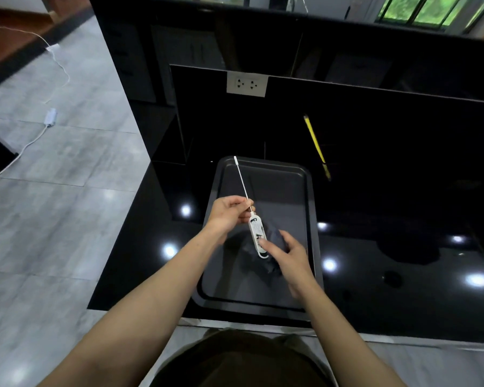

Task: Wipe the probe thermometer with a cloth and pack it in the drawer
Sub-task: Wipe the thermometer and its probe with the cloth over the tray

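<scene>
I am holding the thermometer over the tray, its thin probe pointing away from me toward the tray's far left corner. My left hand is pinching it where the probe meets the white body, fingers curled round that joint. My right hand is lying with loosely bent fingers on the dark cloth, which sits bunched on the tray under and beside the body; one fingertip is touching the body's near end. Whether that hand is actually gripping the cloth I cannot tell, since the cloth is dark on a dark tray.

I judge the task to be at the wiping stage, and I cannot tell how much has been wiped. Packing is all left to do: no drawer is in view. A yellow pencil is lying on the black counter well beyond the tray.
</scene>
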